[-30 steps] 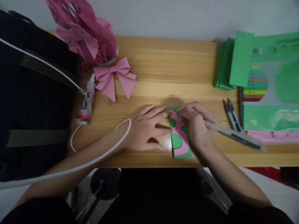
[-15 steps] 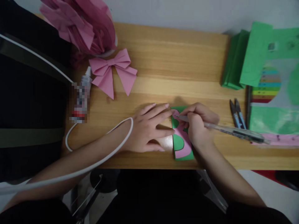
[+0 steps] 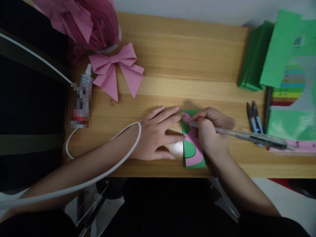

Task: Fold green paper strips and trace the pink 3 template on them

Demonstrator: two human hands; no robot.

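My left hand [image 3: 158,135] lies flat with fingers spread on the wooden table, its fingertips touching the left edge of a green folded paper piece [image 3: 189,149]. On that green piece is a pink paper shape [image 3: 196,151] with a dark outline. My right hand [image 3: 213,131] is closed around a clear-barrelled pen [image 3: 247,135], whose tip meets the upper part of the pink shape. The right fingers cover part of the paper's right side.
A pink paper bow [image 3: 117,69] lies at the upper left, beside a glue tube [image 3: 85,95]. Pink paper [image 3: 86,23] stands behind them. To the right are thread snips [image 3: 254,118], folded green paper [image 3: 256,59] and a colourful packet [image 3: 288,121]. A white cable [image 3: 108,174] crosses my left forearm.
The view has shifted slightly, so the objects at the edges sit a little farther out and higher. Both hands stay in place; the pen tip remains on the pink shape.
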